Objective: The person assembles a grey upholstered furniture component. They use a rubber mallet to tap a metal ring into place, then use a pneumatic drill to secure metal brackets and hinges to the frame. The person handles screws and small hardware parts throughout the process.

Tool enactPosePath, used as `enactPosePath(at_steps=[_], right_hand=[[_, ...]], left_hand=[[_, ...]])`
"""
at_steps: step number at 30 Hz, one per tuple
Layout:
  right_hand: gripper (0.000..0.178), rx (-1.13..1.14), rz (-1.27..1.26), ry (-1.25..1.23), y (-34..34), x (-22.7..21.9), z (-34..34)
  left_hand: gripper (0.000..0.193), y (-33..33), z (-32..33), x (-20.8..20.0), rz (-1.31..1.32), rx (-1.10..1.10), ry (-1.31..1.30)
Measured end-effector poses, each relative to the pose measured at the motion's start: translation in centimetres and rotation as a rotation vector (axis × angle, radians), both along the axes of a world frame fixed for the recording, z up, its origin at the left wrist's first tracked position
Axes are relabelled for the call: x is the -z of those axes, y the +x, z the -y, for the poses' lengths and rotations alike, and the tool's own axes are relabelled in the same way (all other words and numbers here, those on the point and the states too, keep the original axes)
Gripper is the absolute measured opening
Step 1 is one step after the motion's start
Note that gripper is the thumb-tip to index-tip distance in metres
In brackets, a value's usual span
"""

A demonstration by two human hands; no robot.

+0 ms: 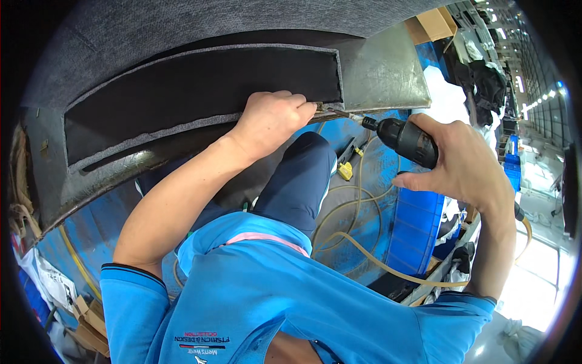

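My right hand (464, 158) grips a black air screwdriver (406, 141), held sideways with its long bit pointing left. The bit's tip meets the lower right edge of a long panel (200, 91) with a black face and grey fabric border. At that same edge my left hand (273, 118) is closed, thumb and fingers pinched at a small metal piece (319, 107) beside the tip. What else the left fingers cover is hidden. Under the panel lies a worn, dark metal-topped bench (388, 73). A tan hose (388, 272) loops beneath my right arm.
Grey upholstered fabric (200, 21) rises behind the panel. A yellow and black tool (347, 167) hangs or lies below the bench edge, near my knee. A blue plastic crate (415, 230) stands at right. Cardboard boxes (433, 25) sit at the far right.
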State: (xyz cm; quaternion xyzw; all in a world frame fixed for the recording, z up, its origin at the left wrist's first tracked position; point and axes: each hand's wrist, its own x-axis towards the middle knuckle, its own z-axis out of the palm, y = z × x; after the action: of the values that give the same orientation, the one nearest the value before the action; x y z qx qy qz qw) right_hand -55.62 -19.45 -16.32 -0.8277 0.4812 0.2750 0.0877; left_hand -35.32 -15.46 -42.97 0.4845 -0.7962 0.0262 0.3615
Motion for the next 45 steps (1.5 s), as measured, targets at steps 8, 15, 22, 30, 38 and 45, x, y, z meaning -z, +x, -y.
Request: enactPosePath(at_steps=[8,15,22,30,38,45], right_hand=[[0.057,-0.134,-0.048,-0.054,1.7,-0.6,0.0],[0.061,-0.277,-0.169,-0.096,4.2,-1.2,0.6],[0.056,-0.473,-0.244,-0.185,7.3,-1.6,0.3],[0.053,-0.500,-0.356,-0.243,8.8,-0.7,-0.7],[0.053,-0.577,-0.187,-0.212,6.6,-0.3,-0.9],[0.049,-0.539,-0.441,-0.257,7.7,1.2,-1.2]], left_hand=[[0.005,-0.1,-0.2,-0.2,0.007,-0.008,0.031],[0.015,-0.1,0.1,0.1,0.006,-0.003,0.004],[0.014,-0.1,-0.1,0.1,0.025,-0.017,0.012],[0.014,-0.3,-0.1,0.7,0.074,-0.021,0.003],[0.015,-0.3,-0.1,0.5,0.075,-0.027,-0.004],[0.014,-0.3,-0.3,0.7,0.075,-0.036,-0.003]])
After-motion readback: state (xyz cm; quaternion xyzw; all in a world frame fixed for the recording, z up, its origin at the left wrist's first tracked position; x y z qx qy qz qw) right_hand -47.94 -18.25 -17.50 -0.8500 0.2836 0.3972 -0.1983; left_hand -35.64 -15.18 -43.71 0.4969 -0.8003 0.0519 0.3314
